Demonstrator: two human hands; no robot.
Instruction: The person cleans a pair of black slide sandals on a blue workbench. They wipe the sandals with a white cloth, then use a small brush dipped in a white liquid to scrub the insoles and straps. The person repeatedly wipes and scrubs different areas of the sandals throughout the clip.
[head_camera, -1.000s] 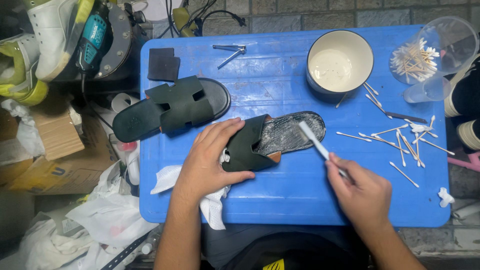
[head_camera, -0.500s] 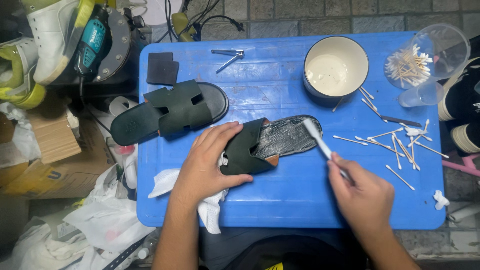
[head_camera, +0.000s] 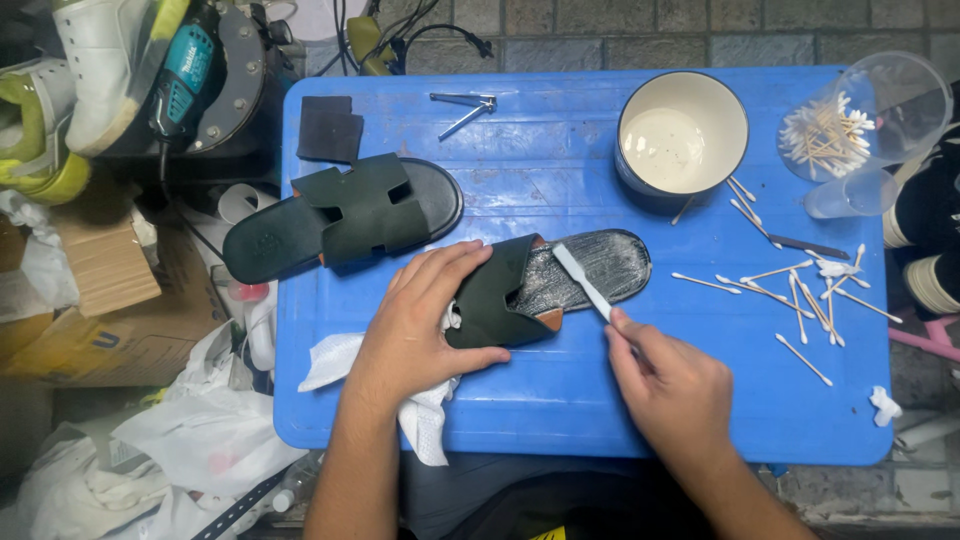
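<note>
My right hand (head_camera: 680, 395) has its fingers pinched around a white brush (head_camera: 585, 283), bristle end resting on the shiny insole of the dark green sandal (head_camera: 545, 285) at mid-frame. Left hand (head_camera: 415, 325) is clamped over the sandal's strap, pinning it to the blue desk (head_camera: 560, 390), with a white cloth (head_camera: 425, 425) bunched underneath. Compared to half a second back, the brush has barely shifted. The other sandal (head_camera: 340, 215) sits upper left, a cream bowl (head_camera: 683, 137) upper right, cotton swabs (head_camera: 790, 290) scattered on the right.
</note>
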